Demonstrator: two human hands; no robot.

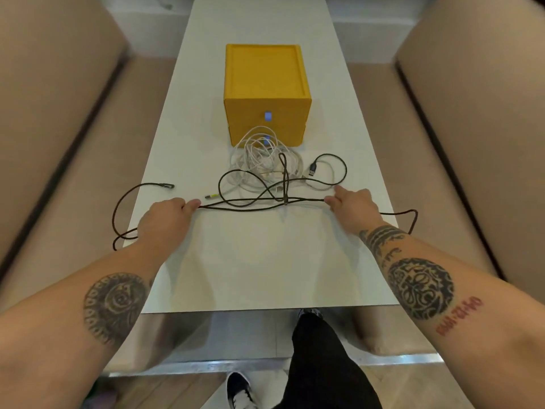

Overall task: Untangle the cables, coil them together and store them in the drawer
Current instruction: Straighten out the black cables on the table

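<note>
Head view: long dark braided cable (259, 200) is stretched taut across the near-middle of the white rectangular counter (259, 261), running straight between the two hands. Left hand (166, 215): grip pinched tight on the cable's left stretch, thumb and fingertips closed round it. Right hand (352, 203): grip pinched on the right stretch, index finger pointing forward. Slack of the same cable loops off the counter's left edge behind the left wrist and off the right edge past the right wrist. One dark plug end (168, 186) lies left of the left hand; a USB plug (312, 169) lies just beyond the right hand.

Tangle of white cables (262, 160) sits just beyond the taut span, with dark loops crossing over it, and touches the front of the yellow two-drawer box (265, 84). Both drawers look closed; their blue pulls (267, 116) face the person. White loops partly hide the lower pull.
</note>
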